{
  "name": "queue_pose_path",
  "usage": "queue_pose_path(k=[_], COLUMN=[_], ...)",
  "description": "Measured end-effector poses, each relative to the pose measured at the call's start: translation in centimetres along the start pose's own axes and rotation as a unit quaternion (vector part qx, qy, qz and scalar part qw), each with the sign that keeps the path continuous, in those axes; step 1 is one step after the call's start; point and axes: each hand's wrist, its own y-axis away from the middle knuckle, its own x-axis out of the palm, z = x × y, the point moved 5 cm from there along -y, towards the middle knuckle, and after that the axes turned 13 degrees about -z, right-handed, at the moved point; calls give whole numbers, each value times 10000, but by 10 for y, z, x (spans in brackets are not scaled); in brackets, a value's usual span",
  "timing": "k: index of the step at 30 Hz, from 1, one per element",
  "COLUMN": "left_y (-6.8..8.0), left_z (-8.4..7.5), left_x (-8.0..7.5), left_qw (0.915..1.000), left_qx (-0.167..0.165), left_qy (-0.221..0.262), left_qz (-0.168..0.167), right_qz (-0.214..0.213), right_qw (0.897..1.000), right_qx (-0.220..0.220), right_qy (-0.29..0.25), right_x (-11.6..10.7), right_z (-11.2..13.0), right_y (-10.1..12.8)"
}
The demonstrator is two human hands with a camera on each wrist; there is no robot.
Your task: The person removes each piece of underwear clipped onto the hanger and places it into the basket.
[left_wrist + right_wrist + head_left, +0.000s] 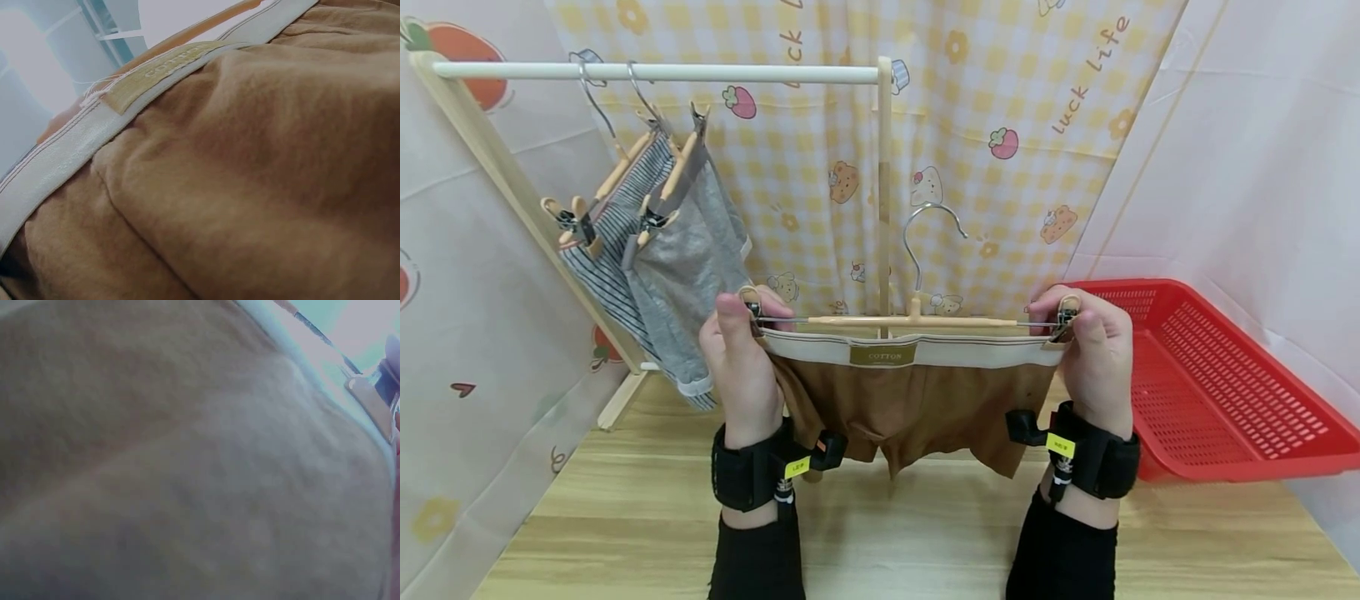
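A pair of brown shorts [910,408] with a white waistband [970,350] and a "COTTON" label hangs from a wooden clip hanger [917,320] held in front of me. My left hand [741,350] pinches the hanger's left clip and the waistband corner. My right hand [1093,346] pinches the right clip and the other corner. In the left wrist view the brown shorts [262,181] and the waistband [69,150] fill the frame. The right wrist view shows the brown cloth [175,462] blurred, close up.
A wooden clothes rack [655,72] stands at the back left, with striped shorts [606,250] and grey shorts [688,267] hung on clip hangers. A red plastic basket [1210,383] sits on the wooden table [910,533] at the right. Patterned curtains close the back.
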Motion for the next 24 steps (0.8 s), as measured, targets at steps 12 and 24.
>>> queue_pose_path(k=[12, 24], left_y=[0, -1], left_z=[0, 0], left_x=[0, 0], left_qw=[10000, 9999], left_qx=[33, 66], left_qy=[19, 79], left_qz=[-4, 38], right_qz=[496, 481], right_qw=[9973, 9984], right_qx=[-84, 152], right_qy=[-544, -264], right_x=[4, 6], right_z=[0, -1], right_y=[0, 3])
